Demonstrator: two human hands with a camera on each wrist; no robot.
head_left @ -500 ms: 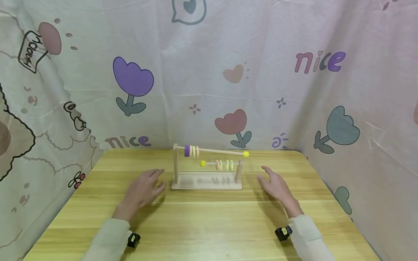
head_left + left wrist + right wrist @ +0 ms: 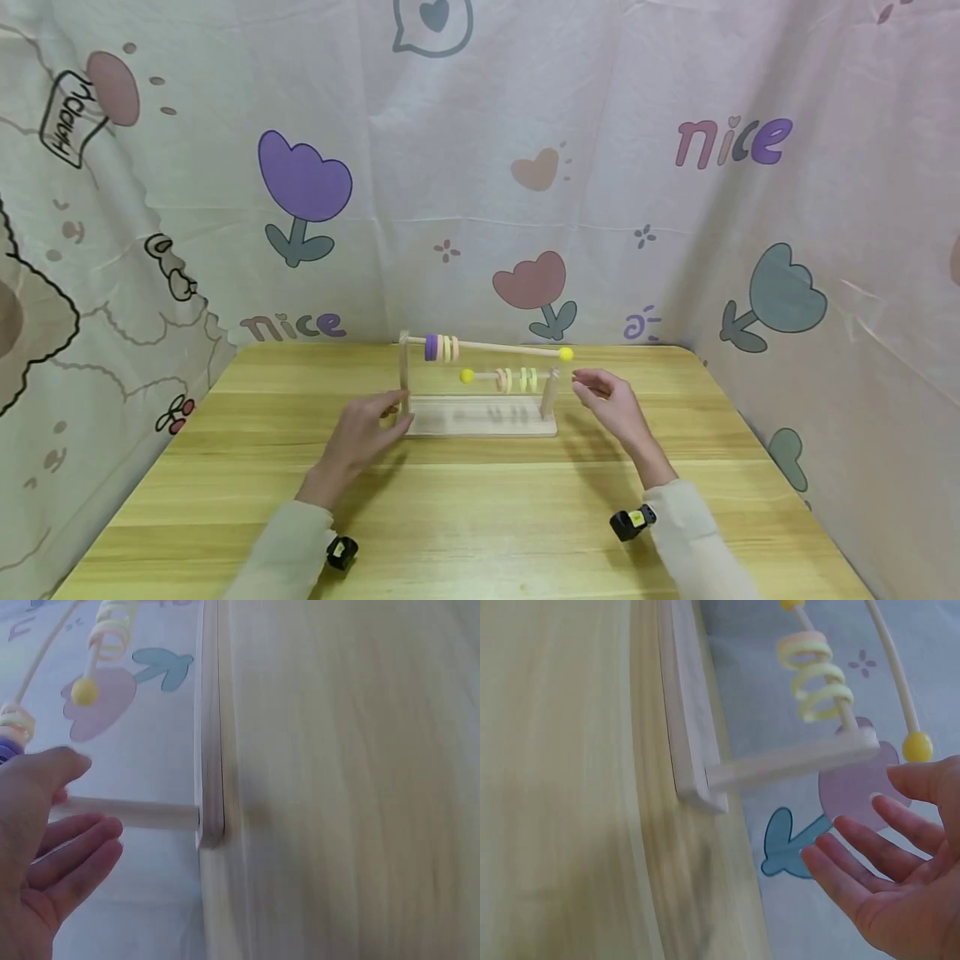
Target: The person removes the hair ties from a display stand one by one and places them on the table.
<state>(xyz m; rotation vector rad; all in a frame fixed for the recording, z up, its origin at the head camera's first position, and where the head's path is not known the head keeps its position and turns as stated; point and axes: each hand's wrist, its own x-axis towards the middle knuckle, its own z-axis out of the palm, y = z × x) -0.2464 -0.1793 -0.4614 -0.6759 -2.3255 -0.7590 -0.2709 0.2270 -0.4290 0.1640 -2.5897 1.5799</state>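
Observation:
A wooden stand with a flat base (image 2: pixel 480 417) carries a tall left post (image 2: pixel 404 367) and a short right post (image 2: pixel 551 393). The upper rod (image 2: pixel 502 347) bears purple, pink and yellow rings (image 2: pixel 441 347) and ends in a yellow ball (image 2: pixel 566 355). On the lower rod are pale pink and yellow-green rings (image 2: pixel 516 381). My left hand (image 2: pixel 363 429) is at the tall post, thumb and fingers spread on either side of it; firm contact cannot be made out. Just right of the short post, my right hand (image 2: pixel 613 408) hovers with loosely bent fingers, holding nothing.
The stand rests toward the back of a light wooden table (image 2: pixel 480 517). Behind and beside the table hangs a pale cloth (image 2: pixel 450 167) printed with flowers and words. A small black camera sits on each wrist.
My left hand has moved right and reached the tall post. My right hand has come left and slightly up toward the short post, fingers bending more. The stand stays where it was.

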